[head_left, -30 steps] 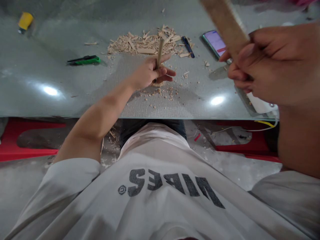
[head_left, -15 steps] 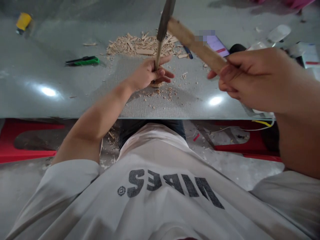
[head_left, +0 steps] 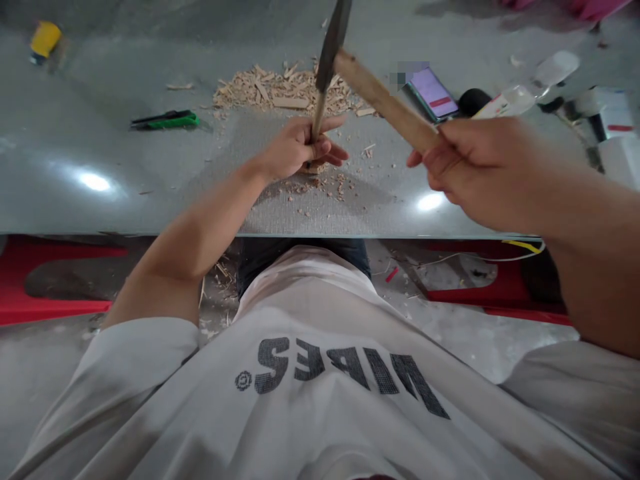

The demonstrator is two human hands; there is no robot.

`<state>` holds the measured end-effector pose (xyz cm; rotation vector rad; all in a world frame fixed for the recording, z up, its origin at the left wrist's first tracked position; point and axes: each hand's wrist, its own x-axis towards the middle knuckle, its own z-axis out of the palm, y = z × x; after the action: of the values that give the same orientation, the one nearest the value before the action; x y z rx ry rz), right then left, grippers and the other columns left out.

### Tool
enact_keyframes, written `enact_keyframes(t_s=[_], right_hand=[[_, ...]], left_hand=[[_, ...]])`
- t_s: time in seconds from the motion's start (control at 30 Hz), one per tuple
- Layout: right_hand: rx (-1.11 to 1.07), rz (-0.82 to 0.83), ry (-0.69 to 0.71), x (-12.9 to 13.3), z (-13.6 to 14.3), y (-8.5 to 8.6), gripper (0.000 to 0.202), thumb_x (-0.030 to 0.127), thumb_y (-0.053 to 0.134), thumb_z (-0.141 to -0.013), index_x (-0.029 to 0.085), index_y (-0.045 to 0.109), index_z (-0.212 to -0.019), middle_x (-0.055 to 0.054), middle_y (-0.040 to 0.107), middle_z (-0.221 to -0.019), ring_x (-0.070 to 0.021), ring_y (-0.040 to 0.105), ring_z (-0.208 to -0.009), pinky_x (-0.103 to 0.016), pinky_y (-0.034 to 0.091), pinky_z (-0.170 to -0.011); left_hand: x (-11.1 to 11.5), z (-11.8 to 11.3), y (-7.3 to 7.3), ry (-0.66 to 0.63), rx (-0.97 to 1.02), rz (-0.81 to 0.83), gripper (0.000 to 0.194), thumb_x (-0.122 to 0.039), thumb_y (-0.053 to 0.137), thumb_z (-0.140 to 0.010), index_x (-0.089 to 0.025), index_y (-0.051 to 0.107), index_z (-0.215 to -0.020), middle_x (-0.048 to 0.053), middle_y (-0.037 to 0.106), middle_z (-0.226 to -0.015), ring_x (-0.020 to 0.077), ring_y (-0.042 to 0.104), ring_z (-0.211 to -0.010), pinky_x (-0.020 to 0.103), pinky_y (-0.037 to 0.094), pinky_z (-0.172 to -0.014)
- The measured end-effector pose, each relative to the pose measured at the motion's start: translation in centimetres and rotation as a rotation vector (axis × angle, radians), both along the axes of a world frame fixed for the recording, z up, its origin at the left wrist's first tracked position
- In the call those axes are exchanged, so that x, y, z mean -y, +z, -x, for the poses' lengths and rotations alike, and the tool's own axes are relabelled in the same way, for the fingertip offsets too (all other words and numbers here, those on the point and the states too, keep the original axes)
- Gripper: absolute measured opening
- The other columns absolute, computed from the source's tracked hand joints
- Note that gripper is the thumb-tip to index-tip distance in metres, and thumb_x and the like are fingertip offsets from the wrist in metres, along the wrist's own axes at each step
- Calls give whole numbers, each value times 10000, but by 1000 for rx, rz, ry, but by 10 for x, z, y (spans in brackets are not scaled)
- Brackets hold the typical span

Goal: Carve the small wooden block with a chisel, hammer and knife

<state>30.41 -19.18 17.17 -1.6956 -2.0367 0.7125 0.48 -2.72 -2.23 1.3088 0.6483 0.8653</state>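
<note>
My left hand (head_left: 296, 148) grips a thin wooden stick (head_left: 318, 115) and holds it upright on the grey table (head_left: 100, 133), its foot among small chips. My right hand (head_left: 475, 170) is closed around the wooden handle (head_left: 383, 100) of a tool whose dark metal blade (head_left: 333, 41) rests on the top end of the stick. A pile of wood shavings (head_left: 280, 90) lies just behind the stick.
A green utility knife (head_left: 167, 121) lies to the left, a yellow object (head_left: 44, 39) at the far left corner. A phone (head_left: 433, 92) with a lit screen, a black round object (head_left: 473, 100) and white items lie right. Red stools (head_left: 55, 280) stand below.
My right hand swung the tool down from high at the right until its blade met the stick's top, then moved slightly lower and left. My left hand stayed put.
</note>
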Motion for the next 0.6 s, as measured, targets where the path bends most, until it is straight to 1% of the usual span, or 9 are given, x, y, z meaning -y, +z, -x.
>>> enact_keyframes(t_s=[0.07, 0.13, 0.2, 0.27, 0.33, 0.43, 0.47, 0.53, 0.6], right_hand=[[73, -4, -9, 2, 1, 0, 364, 576, 737, -1242, 296, 760, -1011, -41, 668, -816, -192, 552, -623, -347, 376, -555], [-24, -76, -69, 4, 2, 1, 369, 633, 691, -1267, 317, 749, -1083, -28, 668, -856, -195, 562, -623, -351, 409, -554], [-14, -87, -66, 5, 3, 1, 404, 689, 667, -1285, 330, 716, -1106, -28, 677, -904, -203, 585, -673, -336, 423, -580], [113, -20, -23, 4, 4, 2, 420, 668, 662, -1294, 320, 699, -1061, -38, 695, -919, -213, 600, -727, -315, 407, -607], [183, 28, -11, 3, 5, 3, 357, 553, 692, -1282, 306, 722, -1026, -48, 718, -908, -220, 615, -745, -323, 395, -613], [71, -9, -70, 4, 4, 3, 247, 438, 714, -1257, 298, 765, -1060, -38, 684, -842, -211, 588, -685, -373, 407, -626], [32, -27, -77, 4, 4, 1, 253, 452, 724, -1257, 295, 771, -1065, -30, 662, -818, -206, 565, -664, -385, 408, -634], [-44, -56, -60, 3, 4, -6, 332, 555, 771, -1245, 291, 774, -1043, -17, 628, -781, -199, 528, -635, -389, 395, -625], [-118, -72, -20, -1, 5, -17, 430, 667, 816, -1212, 288, 769, -1014, -13, 620, -770, -195, 516, -627, -381, 375, -598]], left_hand=[[-1, 0, -3, -10, 17, -32, 511, -351, 971, -1209, -310, 856, -1705, 78, 992, -1160, 338, 931, -1148, 460, 659, -1049], [-5, -2, -9, 5, 16, -51, 535, -422, 1010, -1116, -354, 881, -1631, 55, 988, -1110, 369, 923, -1142, 541, 673, -1122], [-9, -5, -13, 26, -11, -71, 553, -518, 1028, -1013, -449, 896, -1546, 26, 983, -1068, 424, 908, -1148, 611, 686, -1072], [-11, -7, -15, 40, -44, -81, 565, -572, 1029, -1004, -475, 906, -1547, 29, 984, -1073, 438, 907, -1157, 602, 689, -981], [-7, -5, -11, 46, -61, -63, 562, -504, 1008, -1106, -394, 903, -1647, 60, 989, -1106, 385, 933, -1147, 514, 679, -932], [3, 0, 2, 52, -64, -20, 497, -296, 924, -1246, -276, 860, -1739, 96, 985, -1140, 319, 973, -1146, 390, 654, -897], [6, 1, 7, 51, -71, -13, 491, -263, 915, -1263, -252, 850, -1749, 104, 983, -1143, 319, 981, -1158, 369, 657, -898], [10, 4, 18, 37, -86, -16, 520, -238, 952, -1253, -218, 840, -1760, 112, 980, -1138, 324, 988, -1178, 354, 688, -953], [12, 5, 26, -3, -85, -46, 634, -227, 1015, -1211, -181, 805, -1807, 122, 983, -1142, 323, 987, -1167, 369, 716, -1038]])
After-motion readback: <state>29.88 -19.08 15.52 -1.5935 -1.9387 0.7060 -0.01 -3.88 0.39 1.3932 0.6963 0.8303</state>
